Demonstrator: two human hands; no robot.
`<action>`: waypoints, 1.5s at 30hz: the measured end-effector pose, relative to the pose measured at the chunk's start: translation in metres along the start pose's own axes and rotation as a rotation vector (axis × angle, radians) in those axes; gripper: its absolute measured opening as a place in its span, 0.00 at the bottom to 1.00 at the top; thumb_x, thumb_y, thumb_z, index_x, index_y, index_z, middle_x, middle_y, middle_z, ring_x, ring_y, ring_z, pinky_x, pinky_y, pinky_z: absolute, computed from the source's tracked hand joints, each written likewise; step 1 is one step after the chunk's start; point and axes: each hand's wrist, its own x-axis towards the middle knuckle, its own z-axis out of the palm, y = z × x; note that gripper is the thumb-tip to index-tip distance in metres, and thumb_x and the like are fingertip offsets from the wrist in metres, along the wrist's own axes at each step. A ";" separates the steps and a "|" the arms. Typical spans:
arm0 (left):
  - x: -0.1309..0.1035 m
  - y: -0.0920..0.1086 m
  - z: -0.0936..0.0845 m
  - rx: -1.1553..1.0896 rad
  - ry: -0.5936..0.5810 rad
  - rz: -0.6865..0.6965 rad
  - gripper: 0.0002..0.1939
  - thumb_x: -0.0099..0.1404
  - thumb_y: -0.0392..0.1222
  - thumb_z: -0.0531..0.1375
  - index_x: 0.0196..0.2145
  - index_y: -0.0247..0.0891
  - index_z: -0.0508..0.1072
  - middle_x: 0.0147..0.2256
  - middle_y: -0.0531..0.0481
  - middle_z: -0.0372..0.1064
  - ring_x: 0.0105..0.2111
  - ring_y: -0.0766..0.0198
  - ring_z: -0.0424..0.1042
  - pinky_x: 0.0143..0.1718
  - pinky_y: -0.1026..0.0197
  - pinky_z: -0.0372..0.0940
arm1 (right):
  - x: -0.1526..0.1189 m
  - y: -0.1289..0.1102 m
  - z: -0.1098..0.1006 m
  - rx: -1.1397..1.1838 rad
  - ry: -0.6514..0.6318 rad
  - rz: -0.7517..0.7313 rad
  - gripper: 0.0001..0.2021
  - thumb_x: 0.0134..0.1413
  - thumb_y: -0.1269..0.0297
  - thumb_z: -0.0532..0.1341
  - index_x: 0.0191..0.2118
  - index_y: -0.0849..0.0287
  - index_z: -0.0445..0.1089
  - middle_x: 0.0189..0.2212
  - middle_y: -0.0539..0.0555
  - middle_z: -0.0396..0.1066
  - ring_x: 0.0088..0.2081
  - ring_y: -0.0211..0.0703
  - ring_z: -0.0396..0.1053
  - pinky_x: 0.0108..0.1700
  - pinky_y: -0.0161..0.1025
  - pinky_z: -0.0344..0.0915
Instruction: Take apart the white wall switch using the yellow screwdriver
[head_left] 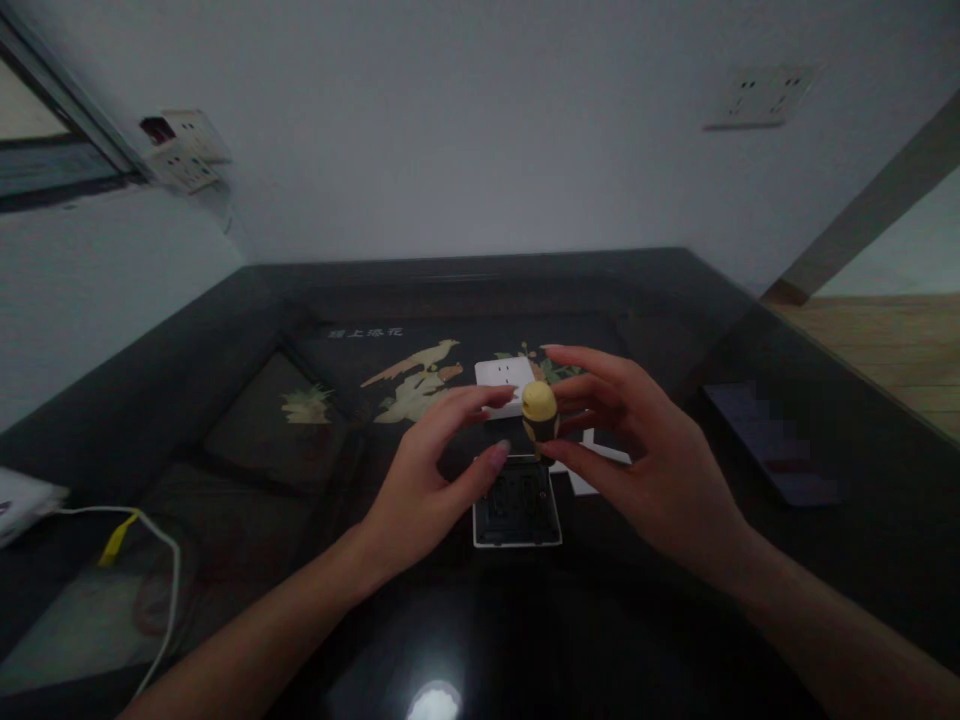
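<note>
My right hand point(660, 450) grips a short screwdriver point(540, 402) with a yellow and black handle, its fingers and thumb around the side. The screwdriver stands roughly upright above the far right edge of a socket panel point(517, 512), and its tip is hard to make out. That panel lies on the table with its dark back up and a white rim showing. My left hand point(427, 465) is beside the panel's left side, thumb and forefinger apart with nothing between them. Just beyond the hands lies a white socket point(504, 373), face up, partly covered by my left fingers.
White flat pieces point(598, 472) lie under my right hand. A dark phone point(772, 445) rests at the right on the glossy black table point(465, 630). A white cable point(176, 570) with a yellow tag point(118, 540) runs along the left. Wall sockets point(765, 95) are mounted behind.
</note>
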 end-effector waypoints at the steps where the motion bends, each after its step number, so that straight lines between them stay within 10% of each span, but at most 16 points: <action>1: 0.004 0.007 0.001 -0.029 -0.002 0.014 0.18 0.68 0.39 0.60 0.55 0.46 0.69 0.54 0.48 0.68 0.55 0.58 0.67 0.58 0.53 0.63 | -0.001 -0.001 0.002 0.042 0.009 -0.009 0.27 0.52 0.78 0.65 0.55 0.49 0.62 0.40 0.46 0.75 0.41 0.37 0.75 0.42 0.34 0.75; 10: 0.011 0.031 -0.011 -0.284 0.124 -0.075 0.08 0.64 0.39 0.65 0.42 0.43 0.76 0.45 0.51 0.76 0.48 0.59 0.75 0.50 0.59 0.72 | -0.007 0.014 0.014 0.193 0.055 -0.003 0.17 0.52 0.68 0.68 0.43 0.49 0.60 0.40 0.47 0.71 0.43 0.39 0.74 0.44 0.39 0.75; 19: 0.017 0.025 -0.032 -0.170 0.139 -0.131 0.14 0.65 0.39 0.63 0.49 0.46 0.70 0.37 0.53 0.76 0.37 0.62 0.78 0.38 0.63 0.74 | -0.050 0.075 0.023 -0.361 -0.555 0.120 0.50 0.37 0.50 0.74 0.65 0.55 0.51 0.65 0.66 0.51 0.65 0.62 0.52 0.61 0.59 0.58; 24: 0.016 0.014 -0.023 -0.084 0.137 -0.077 0.11 0.66 0.38 0.61 0.47 0.41 0.68 0.37 0.52 0.74 0.35 0.64 0.77 0.37 0.64 0.73 | -0.055 0.078 0.030 -0.398 -0.512 0.103 0.40 0.44 0.63 0.70 0.63 0.58 0.54 0.60 0.65 0.58 0.61 0.58 0.57 0.60 0.57 0.61; 45: 0.016 0.001 -0.017 -0.030 0.070 -0.066 0.12 0.67 0.34 0.60 0.47 0.42 0.66 0.37 0.52 0.72 0.35 0.64 0.76 0.37 0.63 0.73 | -0.061 0.088 0.029 -0.398 -0.467 0.057 0.42 0.47 0.59 0.68 0.66 0.55 0.49 0.61 0.64 0.56 0.61 0.59 0.56 0.59 0.61 0.62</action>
